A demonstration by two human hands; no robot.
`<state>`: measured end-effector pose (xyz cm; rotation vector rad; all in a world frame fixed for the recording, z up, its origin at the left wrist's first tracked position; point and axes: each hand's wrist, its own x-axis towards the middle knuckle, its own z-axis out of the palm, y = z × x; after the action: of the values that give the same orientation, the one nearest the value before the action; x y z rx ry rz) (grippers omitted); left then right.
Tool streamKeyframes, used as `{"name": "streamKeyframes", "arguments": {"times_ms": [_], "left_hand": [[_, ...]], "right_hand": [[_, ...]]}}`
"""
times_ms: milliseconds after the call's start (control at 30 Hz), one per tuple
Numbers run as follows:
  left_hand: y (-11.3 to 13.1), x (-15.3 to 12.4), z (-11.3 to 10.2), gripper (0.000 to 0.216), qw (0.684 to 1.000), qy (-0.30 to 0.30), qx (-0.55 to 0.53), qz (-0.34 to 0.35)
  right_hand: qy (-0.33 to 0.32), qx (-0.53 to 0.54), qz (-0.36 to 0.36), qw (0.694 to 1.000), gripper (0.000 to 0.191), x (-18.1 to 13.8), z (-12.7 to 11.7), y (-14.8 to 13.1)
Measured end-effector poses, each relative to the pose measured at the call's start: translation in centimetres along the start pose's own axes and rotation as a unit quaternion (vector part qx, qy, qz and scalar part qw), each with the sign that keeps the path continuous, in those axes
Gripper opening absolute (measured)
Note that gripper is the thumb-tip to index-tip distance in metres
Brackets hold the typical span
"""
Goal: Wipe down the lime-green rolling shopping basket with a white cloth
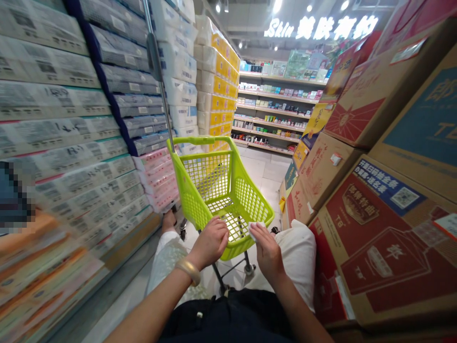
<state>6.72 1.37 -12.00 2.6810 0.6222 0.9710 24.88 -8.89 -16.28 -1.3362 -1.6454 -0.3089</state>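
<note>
A small lime-green shopping cart [219,190] stands right in front of my knees in a store aisle, its basket empty. My left hand [210,241], a gold bangle on its wrist, is curled round the cart's near rim. My right hand [266,247] presses a small white cloth or wipe [256,227] flat against the same rim, fingers stretched out over it. I am sitting or crouching, with pale trousers and a dark top in view below.
Stacked packs of tissue paper [71,143] wall the left side, with yellow packs [217,85] further back. Red and brown cardboard cartons [374,214] pile up close on the right. Product shelves [274,114] stand at the aisle's far end beyond the tiled floor [262,169].
</note>
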Motion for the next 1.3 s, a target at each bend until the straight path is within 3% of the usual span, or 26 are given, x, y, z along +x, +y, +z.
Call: {"name": "streamKeyframes", "arguments": {"times_ms": [167,367,567,800,1000,1200,1300], "left_hand": [[-0.1,0.0,0.1,0.027,1.000,0.007,0.002,0.001],[0.0,-0.1,-0.1,0.028,1.000,0.001,0.005,-0.003],[0.2,-0.1,-0.1,0.024,1.000,0.010,-0.002,-0.007],[0.2,-0.1,-0.1,0.023,1.000,0.011,0.006,-0.011],[0.0,-0.2,0.3,0.022,1.000,0.014,0.006,-0.014],[-0.4,-0.4,0.2,0.022,0.999,0.012,-0.004,-0.034],[-0.6,-0.6,0.2,0.023,0.999,0.011,-0.012,-0.037]], "right_hand": [[-0.079,0.036,-0.076,0.993,0.050,-0.5,0.3,-1.0],[0.021,-0.017,0.001,1.000,0.041,0.0,-0.2,0.8],[-0.046,0.022,-0.054,0.997,0.046,-0.6,0.1,-0.3],[0.028,-0.035,0.022,0.999,0.042,0.0,-0.5,1.5],[-0.071,0.026,-0.073,0.994,0.049,-0.3,0.6,-1.4],[0.007,-0.015,0.005,1.000,0.041,0.0,-0.5,0.6],[-0.012,-0.006,-0.010,1.000,0.044,-0.2,0.3,-0.6]]}}
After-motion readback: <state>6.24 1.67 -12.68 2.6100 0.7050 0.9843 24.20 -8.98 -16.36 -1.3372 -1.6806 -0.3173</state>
